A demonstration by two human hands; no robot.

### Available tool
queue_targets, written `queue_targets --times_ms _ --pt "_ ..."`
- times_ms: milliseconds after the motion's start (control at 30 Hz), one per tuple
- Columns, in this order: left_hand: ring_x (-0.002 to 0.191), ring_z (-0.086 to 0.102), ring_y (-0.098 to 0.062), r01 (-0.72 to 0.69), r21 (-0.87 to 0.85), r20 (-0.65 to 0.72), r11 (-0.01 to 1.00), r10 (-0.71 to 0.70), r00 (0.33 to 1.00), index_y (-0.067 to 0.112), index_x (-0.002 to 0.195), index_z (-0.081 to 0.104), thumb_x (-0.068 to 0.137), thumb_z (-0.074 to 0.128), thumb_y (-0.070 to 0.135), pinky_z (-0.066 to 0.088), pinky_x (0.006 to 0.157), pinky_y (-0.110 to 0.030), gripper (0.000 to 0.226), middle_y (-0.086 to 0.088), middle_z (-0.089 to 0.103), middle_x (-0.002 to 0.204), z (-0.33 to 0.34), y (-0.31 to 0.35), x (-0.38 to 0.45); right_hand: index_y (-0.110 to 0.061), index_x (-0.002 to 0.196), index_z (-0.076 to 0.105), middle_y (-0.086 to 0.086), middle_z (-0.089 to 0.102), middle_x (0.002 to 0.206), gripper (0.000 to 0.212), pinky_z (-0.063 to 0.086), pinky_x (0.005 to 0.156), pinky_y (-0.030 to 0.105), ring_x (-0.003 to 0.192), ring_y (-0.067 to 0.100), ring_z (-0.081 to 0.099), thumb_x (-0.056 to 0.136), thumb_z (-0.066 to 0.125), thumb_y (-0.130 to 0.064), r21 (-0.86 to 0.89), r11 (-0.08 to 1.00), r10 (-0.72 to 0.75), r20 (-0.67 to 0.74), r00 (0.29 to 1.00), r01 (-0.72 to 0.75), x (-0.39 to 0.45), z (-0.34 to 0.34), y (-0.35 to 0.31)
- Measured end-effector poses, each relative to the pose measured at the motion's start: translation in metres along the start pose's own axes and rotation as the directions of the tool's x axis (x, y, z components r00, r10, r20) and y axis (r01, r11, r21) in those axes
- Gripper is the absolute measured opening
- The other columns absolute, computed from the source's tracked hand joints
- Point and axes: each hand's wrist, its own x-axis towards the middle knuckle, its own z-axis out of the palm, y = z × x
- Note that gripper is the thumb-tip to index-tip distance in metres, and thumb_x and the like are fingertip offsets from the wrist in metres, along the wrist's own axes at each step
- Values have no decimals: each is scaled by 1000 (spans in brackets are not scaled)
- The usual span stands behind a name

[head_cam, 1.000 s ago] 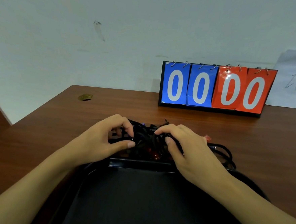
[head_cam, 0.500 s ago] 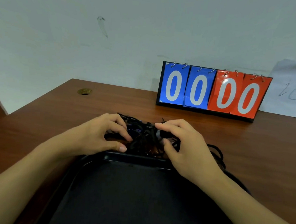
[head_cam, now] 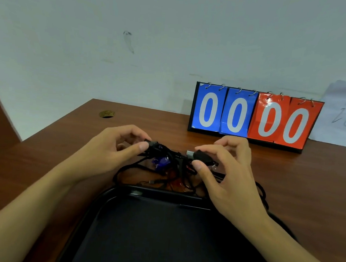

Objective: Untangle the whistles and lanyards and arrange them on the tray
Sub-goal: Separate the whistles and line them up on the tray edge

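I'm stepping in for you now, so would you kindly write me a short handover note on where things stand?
Left hand pinches a black whistle at the bundle's left end.
Right hand pinches another black whistle at its right end.
The tangle of lanyards, with a blue whistle in it, hangs between the hands over the table, just beyond the tray.
Done: nothing on the tray yet.
Left: separate every whistle and lanyard, then lay them on the tray.
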Motion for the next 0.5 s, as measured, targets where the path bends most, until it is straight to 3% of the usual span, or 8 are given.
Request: queue_targets --times_ms 100,200,367,500 --pt "93 75 -4 35 -97 -41 995 -40 998 25 107 72 98 63 31 56 78 -17 15 8 81 100 -5 12 -1 -45 113 54 -26 53 107 25 51 92 40 107 1 52 90 56 -53 18 1000 -18 31 999 17 0 -1 -3" --pt "78 75 -5 64 -135 42 989 -59 997 19 107 72 101 61 24 56 73 -18 14 3 82 88 -13 25 0 -47 109 50 -28 59 102 24 52 94 43 103 -2 58 88 59 -52 62 998 29 7 1000 -30 0 -4 -6" --pt "70 73 -20 92 -195 148 976 -63 987 26 113 70 106 52 22 59 65 -29 20 -7 76 87 -23 24 -7 -37 111 57 -25 63 103 30 52 86 21 101 1 61 84 69 -36 43 999 18 18 1000 -19 1 -11 -11" --pt "62 72 -19 99 -160 300 982 -47 953 30 109 70 103 53 30 58 56 -31 18 -14 75 87 -17 13 -17 -39 110 55 -22 66 100 31 55 78 18 97 2 65 85 71 -33 45 999 0 39 999 -1 -2 -10 -13"
